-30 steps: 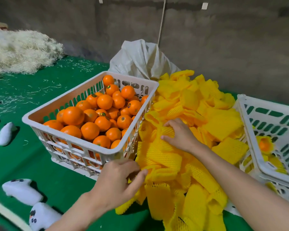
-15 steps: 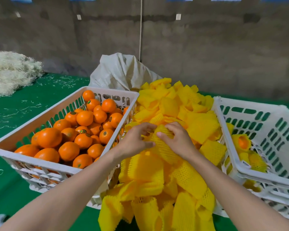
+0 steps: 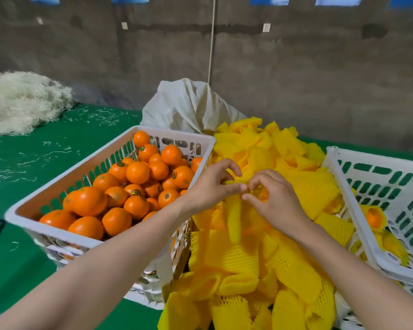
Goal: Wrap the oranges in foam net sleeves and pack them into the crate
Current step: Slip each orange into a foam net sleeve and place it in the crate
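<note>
Pinching a foam net sleeve [image 3: 234, 217] between my left hand [image 3: 212, 186] and right hand [image 3: 275, 203]. Tugging too hard could tear it or drag the sleeve pile [image 3: 243, 260] along.

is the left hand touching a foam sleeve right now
Touching. In the head view the left hand pinches the top of a yellow foam sleeve between thumb and forefinger; the right hand pinches it too.

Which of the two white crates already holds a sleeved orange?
The crate on the right: an orange in a yellow foam sleeve lies inside. The left crate holds only bare oranges.
</note>
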{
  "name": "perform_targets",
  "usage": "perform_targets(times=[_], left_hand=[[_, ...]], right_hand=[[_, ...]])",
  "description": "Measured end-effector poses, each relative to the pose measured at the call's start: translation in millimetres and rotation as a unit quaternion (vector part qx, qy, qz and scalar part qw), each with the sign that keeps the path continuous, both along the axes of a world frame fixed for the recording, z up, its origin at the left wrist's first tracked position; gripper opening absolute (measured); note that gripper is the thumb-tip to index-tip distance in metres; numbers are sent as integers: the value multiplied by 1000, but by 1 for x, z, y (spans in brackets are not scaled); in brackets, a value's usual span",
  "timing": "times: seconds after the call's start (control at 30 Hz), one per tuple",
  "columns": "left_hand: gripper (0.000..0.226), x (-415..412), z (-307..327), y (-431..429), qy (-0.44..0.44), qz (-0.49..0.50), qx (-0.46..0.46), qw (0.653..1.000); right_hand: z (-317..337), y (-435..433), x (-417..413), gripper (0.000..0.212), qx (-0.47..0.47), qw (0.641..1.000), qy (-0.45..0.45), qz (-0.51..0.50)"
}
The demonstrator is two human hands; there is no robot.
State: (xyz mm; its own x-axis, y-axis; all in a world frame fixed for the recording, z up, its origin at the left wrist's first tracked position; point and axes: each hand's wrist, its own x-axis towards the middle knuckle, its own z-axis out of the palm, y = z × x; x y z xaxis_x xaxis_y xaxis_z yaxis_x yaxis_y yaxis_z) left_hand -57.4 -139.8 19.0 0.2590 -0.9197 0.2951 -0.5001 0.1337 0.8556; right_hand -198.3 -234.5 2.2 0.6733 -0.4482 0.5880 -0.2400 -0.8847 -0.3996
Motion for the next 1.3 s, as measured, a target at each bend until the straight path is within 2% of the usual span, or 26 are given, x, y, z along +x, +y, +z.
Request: perform_targets(times=[0.07, 0.13, 0.2, 0.27, 0.33, 0.37, 0.4, 0.47, 0.53, 0.6, 0.73, 0.83, 0.87, 0.93, 0.97, 1.03, 1.07, 1.1, 1.13, 1.2, 1.3], left_hand=[[9, 12, 7, 4, -8, -9, 7, 1000], [21, 34, 17, 10, 1, -14, 45, 999], [31, 64, 21, 14, 25, 8, 68, 997], [32, 93, 18, 17, 24, 60, 67, 996], [21, 122, 3, 15, -62, 127, 85, 986], [13, 134, -7, 14, -134, 149, 139, 970], [25, 142, -17, 13, -197, 155, 215, 944], [52, 154, -43, 13, -260, 116, 356, 890], [59, 158, -67, 15, -309, 83, 417, 851], [69, 161, -88, 15, -357, 80, 431, 825], [81, 165, -109, 9, -383, 111, 420, 815], [81, 165, -106, 6, -335, 143, 402, 840], [80, 165, -102, 7, -306, 157, 387, 856], [74, 163, -88, 9, -220, 192, 319, 902], [67, 160, -79, 11, -151, 200, 272, 929], [49, 149, -56, 16, 80, 170, 154, 970], [48, 140, -44, 19, 201, 130, 101, 966], [51, 130, -33, 22, 283, 88, 60, 953], [56, 119, -24, 24, 320, 49, 33, 945], [67, 95, -10, 23, 327, -5, 16, 945], [67, 55, 0, 16, 356, -30, 35, 933]], right_hand=[[6, 2, 6, 21, -16, 1000, -19, -18], [16, 2, 15, 18, 0, 999, -37, 0], [25, 2, 24, 22, 114, 992, -46, 39], [28, 1, 33, 26, 236, 968, -46, 68], [28, 0, 37, 20, 317, 943, -63, 73], [27, -1, 39, 16, 359, 927, -76, 74], [25, -2, 40, 16, 401, 909, -87, 74], [22, -5, 39, 14, 459, 881, -87, 75], [21, -8, 37, 8, 466, 879, -65, 80], [20, -11, 32, 9, 444, 891, -45, 83], [20, -8, 24, 12, 373, 919, 20, 125], [16, -6, 22, 18, 309, 944, 50, 101], [16, -5, 21, 21, 318, 943, 33, 92], [18, -4, 16, 25, 390, 915, -29, 99], [19, -4, 13, 27, 427, 896, -55, 106], [20, -5, 6, 33, 472, 871, -95, 98], [18, -6, 4, 35, 492, 859, -117, 86], [17, -7, 1, 36, 514, 843, -138, 74], [16, -5, 0, 36, 536, 827, -155, 68], [18, -2, -2, 35, 564, 804, -175, 79], [22, 3, -9, 18, 550, 809, -186, 92]])
